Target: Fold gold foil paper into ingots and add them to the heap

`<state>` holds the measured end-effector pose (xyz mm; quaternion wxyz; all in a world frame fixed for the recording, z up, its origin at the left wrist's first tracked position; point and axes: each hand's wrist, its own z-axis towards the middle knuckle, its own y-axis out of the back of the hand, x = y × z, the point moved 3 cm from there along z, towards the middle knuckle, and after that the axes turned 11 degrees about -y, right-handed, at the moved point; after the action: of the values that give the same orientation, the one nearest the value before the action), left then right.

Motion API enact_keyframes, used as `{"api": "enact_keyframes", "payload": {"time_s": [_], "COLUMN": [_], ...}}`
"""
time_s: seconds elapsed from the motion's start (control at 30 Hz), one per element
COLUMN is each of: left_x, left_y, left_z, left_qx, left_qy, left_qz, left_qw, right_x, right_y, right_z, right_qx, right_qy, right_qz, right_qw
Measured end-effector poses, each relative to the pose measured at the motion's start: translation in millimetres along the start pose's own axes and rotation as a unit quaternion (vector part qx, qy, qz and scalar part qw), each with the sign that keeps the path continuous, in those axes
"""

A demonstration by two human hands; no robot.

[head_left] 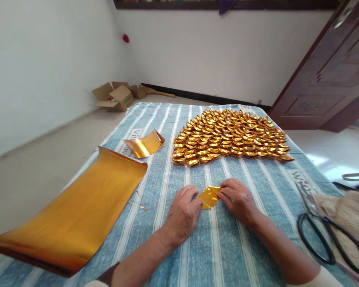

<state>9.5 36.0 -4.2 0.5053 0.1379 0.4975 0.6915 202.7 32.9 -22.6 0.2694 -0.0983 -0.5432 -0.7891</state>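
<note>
A small folded piece of gold foil paper [210,198] lies between my two hands, just above the striped tablecloth. Its left corner is pinched in my left hand [184,213], thumb and fingers closed. At its upper right edge, the closed fingers of my right hand [237,200] grip it. Beyond my hands, rows of folded gold paper ingots [227,137] stand packed together. A large curled sheet of gold foil paper [77,211] spreads over the table's left side. Farther back rests a smaller stack of curled gold foil paper [146,145].
Large black-handled scissors [323,227] lie at the right, beside a beige cloth [347,211]. The blue-and-white striped tablecloth [155,175] covers the table. On the floor behind stands an open cardboard box [116,97]; a reddish-brown door [323,75] is at the right.
</note>
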Motion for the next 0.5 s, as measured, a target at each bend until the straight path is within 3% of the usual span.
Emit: {"api": "enact_keyframes", "payload": {"time_s": [0.3,0.5], "left_x": [2.0,4.0], "left_y": [3.3,7.0], "left_z": [12.7,20.3], "left_qx": [0.085,0.127], "left_qy": [0.091,0.125], "left_qz": [-0.025,-0.019], "left_qw": [0.992,0.984], "right_x": [-5.5,-4.3], "right_y": [-4.0,3.2], "right_z": [2.5,6.4], "right_qx": [0.005,0.036], "right_qy": [-0.068,-0.104], "right_qz": [-0.062,0.104], "right_qw": [0.996,0.988]}}
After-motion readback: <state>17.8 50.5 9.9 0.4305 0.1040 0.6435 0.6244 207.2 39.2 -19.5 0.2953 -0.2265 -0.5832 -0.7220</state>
